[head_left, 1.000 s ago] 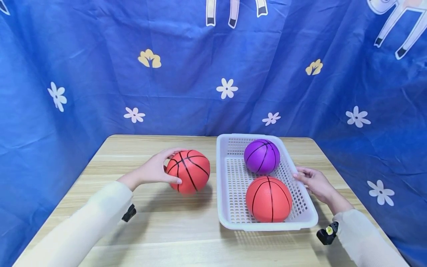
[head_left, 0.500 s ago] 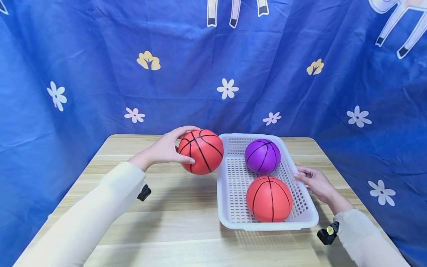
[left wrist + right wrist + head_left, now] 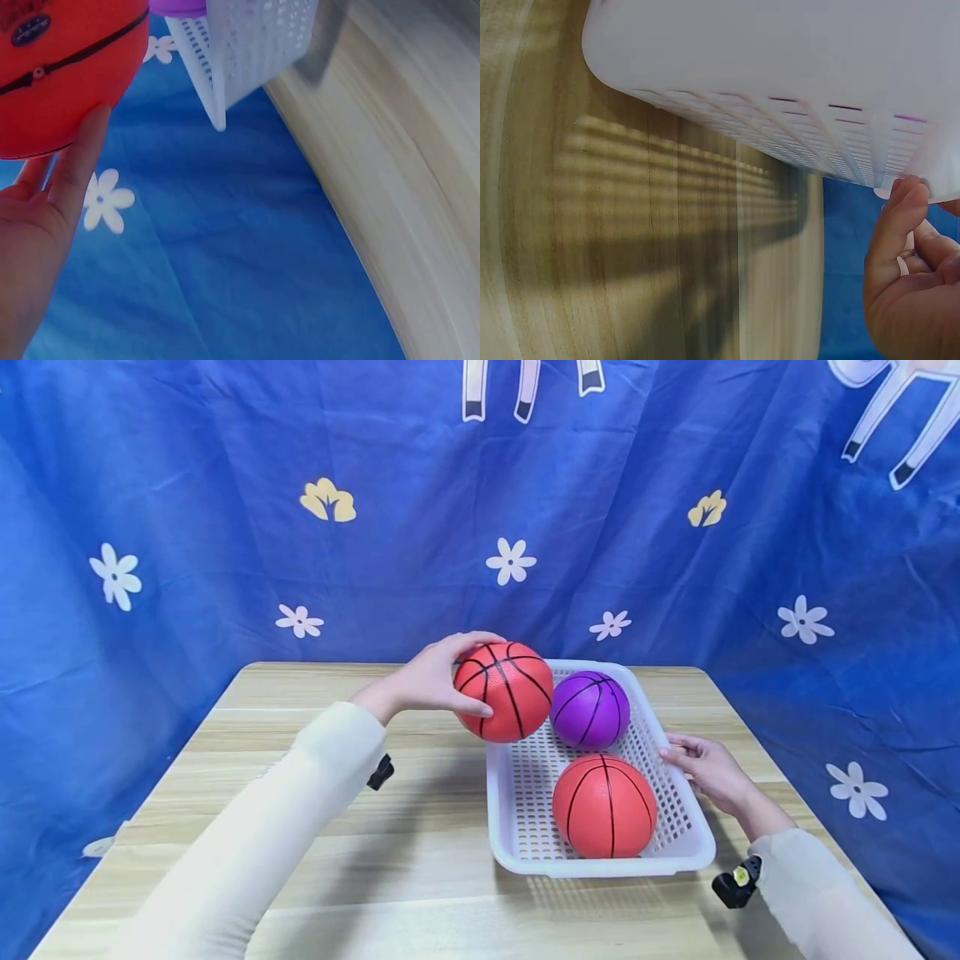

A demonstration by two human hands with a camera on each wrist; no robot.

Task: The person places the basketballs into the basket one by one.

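Observation:
My left hand (image 3: 435, 681) grips a red toy basketball (image 3: 517, 697) with black lines, thumb on the near side and fingers over the top. The ball is held up over the back left side of a white plastic basket (image 3: 600, 867). Inside the basket lie a smaller purple basketball (image 3: 590, 710) at the back and another red basketball (image 3: 604, 810) at the front. On the basket's right side, my right hand (image 3: 712, 772) pinches the rim. The right wrist view shows the thumb (image 3: 901, 214) against the basket's edge, the other fingers curled.
The basket stands on the right half of a light wooden table (image 3: 390, 893). A blue patterned cloth (image 3: 420, 585) hangs close behind the table and along its sides. A small black wrist device (image 3: 737, 882) sits below the right cuff.
My left hand has lifted the red basketball from near the tabletop and carried it right, over the basket's left rim. The right hand and basket have stayed in place.

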